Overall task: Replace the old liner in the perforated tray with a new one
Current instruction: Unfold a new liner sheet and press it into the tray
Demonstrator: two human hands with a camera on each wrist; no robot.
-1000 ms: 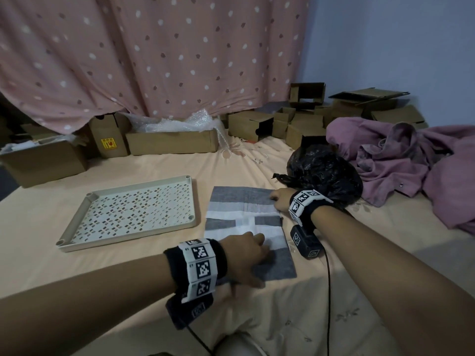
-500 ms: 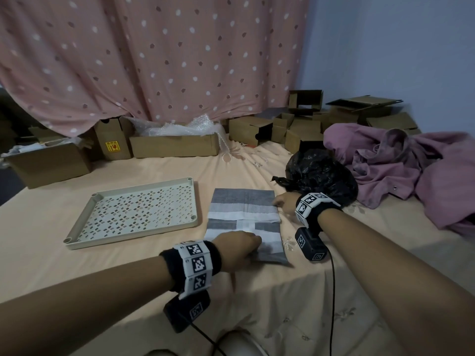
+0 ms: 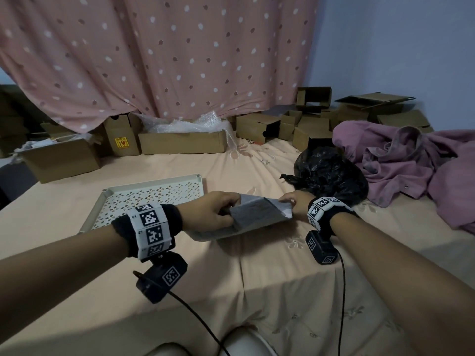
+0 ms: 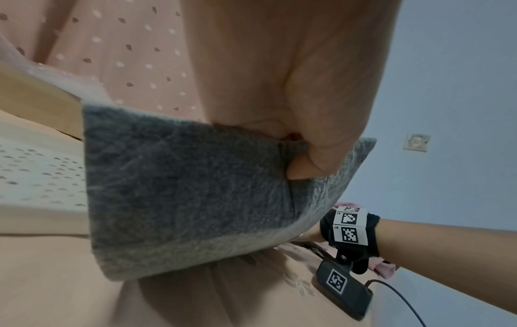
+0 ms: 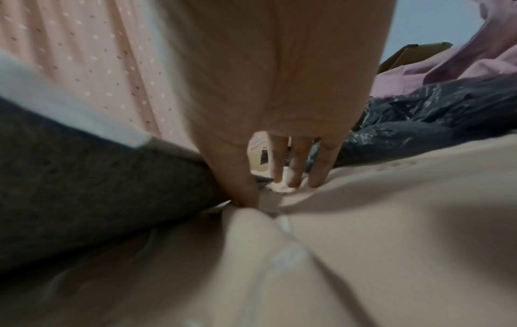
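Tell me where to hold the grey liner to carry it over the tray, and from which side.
Take the grey liner by its two opposite side edges, one hand from each side, as the left hand and right hand do now. It is limp and sags, so a two-edge grip should keep it spread flat for lowering onto the perforated tray to its left.

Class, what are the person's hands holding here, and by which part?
Both hold the grey liner: the left hand grips its left edge, the right hand pinches its far right corner.
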